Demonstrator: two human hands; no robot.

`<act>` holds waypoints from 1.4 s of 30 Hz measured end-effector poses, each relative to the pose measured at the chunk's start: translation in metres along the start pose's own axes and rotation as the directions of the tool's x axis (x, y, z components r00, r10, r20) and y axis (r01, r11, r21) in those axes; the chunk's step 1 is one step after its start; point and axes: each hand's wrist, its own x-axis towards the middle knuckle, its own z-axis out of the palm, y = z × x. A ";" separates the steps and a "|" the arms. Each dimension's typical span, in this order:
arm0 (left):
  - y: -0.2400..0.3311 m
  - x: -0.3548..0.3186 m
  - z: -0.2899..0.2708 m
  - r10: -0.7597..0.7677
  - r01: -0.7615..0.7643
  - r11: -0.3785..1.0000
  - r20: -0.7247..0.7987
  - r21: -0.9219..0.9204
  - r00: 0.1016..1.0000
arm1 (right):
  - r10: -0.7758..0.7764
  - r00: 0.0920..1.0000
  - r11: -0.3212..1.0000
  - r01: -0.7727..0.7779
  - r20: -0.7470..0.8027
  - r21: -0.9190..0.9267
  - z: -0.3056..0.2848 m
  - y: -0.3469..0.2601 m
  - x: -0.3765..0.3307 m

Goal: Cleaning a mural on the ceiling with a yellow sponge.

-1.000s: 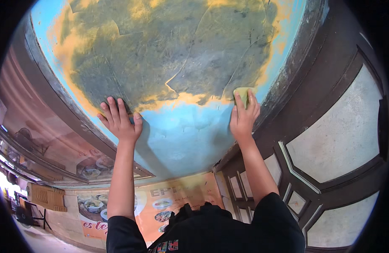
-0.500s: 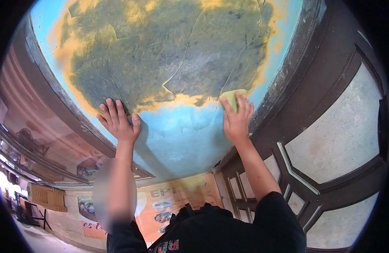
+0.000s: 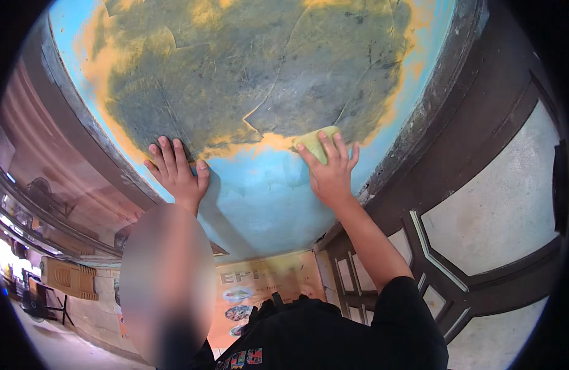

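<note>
A light-blue wall [image 3: 266, 209] fills the middle, with a large rough grey patch [image 3: 235, 86] edged in yellow-orange. Thin raised lines run across this patch. At its lower left edge my left hand [image 3: 181, 176] lies flat, fingers spread, holding nothing; a blur covers most of that forearm. Under the fingers of my right hand [image 3: 333, 182] is a thin pale yellow-green pad [image 3: 315, 145], pressed against the wall where the patch's lower edge meets the blue. Its material is too unclear to tell.
Along the right stands a dark-framed door [image 3: 420, 172] with pale panels. A dark-framed glass pane [image 3: 75, 166] borders the wall on the left. Below are an orange banner [image 3: 266, 277] with food pictures and a stack of brown plastic chairs [image 3: 69, 276].
My right hand has slid left along the patch's lower edge with the pad. My left hand stays flat at about the same spot. The view has shifted slightly.
</note>
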 end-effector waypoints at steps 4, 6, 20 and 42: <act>-0.003 0.001 -0.001 0.021 -0.021 1.000 0.010 0.022 1.000 | -0.116 0.993 0.992 0.117 -0.011 0.041 0.008 -0.017 0.005; -0.003 -0.001 -0.002 0.009 -0.009 1.000 0.007 0.006 1.000 | -0.080 0.996 0.996 0.082 -0.041 0.037 0.007 -0.025 0.008; 0.001 0.010 -0.018 0.023 -0.024 0.999 0.025 0.022 0.999 | -0.168 0.981 0.981 0.176 -0.100 0.086 -0.006 -0.057 0.036; -0.020 -0.007 -0.002 -0.005 0.005 1.000 -0.007 -0.022 1.000 | 0.073 0.996 0.990 -0.067 -0.048 0.123 0.021 -0.089 0.024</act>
